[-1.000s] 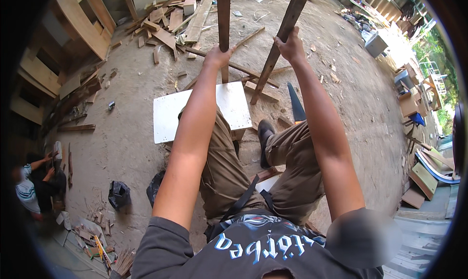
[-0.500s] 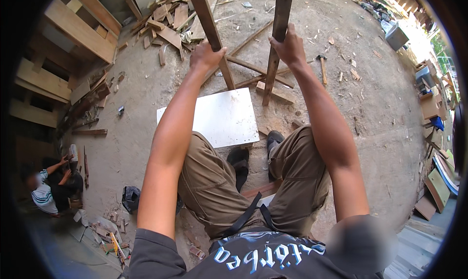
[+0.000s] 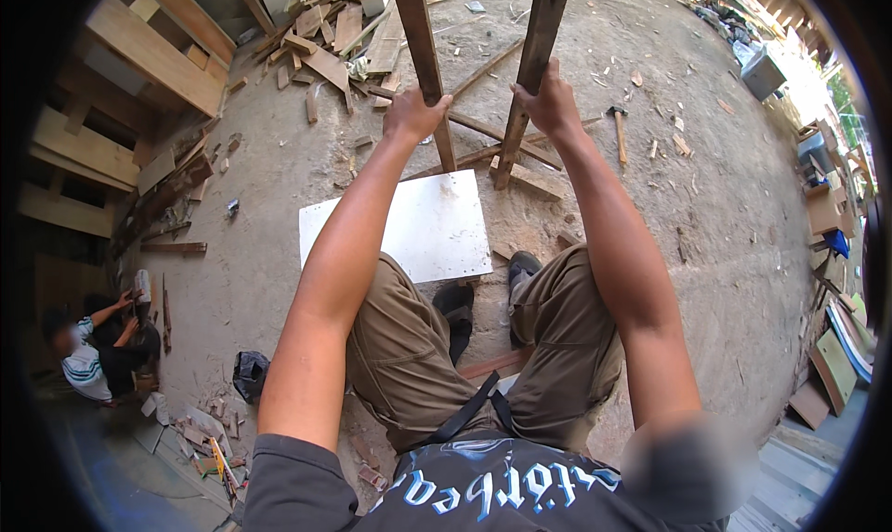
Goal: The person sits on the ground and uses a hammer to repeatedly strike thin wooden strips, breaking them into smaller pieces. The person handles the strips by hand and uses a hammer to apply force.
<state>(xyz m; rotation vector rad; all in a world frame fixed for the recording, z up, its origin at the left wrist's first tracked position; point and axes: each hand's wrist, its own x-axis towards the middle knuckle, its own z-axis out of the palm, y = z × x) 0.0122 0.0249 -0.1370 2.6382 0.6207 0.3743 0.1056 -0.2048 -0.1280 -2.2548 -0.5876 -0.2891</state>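
Note:
I hold two long dark wooden battens, one in each hand, both running up past the top edge of the view. My left hand (image 3: 415, 116) is closed around the left batten (image 3: 418, 35), whose lower end stands by the far edge of a white board (image 3: 437, 225). The right batten (image 3: 539, 39) is gripped by my right hand (image 3: 548, 105); its lower end comes down beside a short wood block (image 3: 531, 183). More thin wood strips (image 3: 478, 127) lie crossed on the ground behind the battens. The white board lies partly under my left forearm, just beyond my left knee.
A hammer (image 3: 620, 134) lies right of my right hand. Scrap wood is heaped (image 3: 334, 49) at the far left, near large wooden panels (image 3: 153, 53). Another person (image 3: 98, 351) sits at the left. A black bag (image 3: 250, 375) and stacked boards (image 3: 834, 365) flank me.
Both hands have come slightly nearer. The left batten has shifted right, and the right batten's lower end has moved a little left and away, so the two stand closer together.

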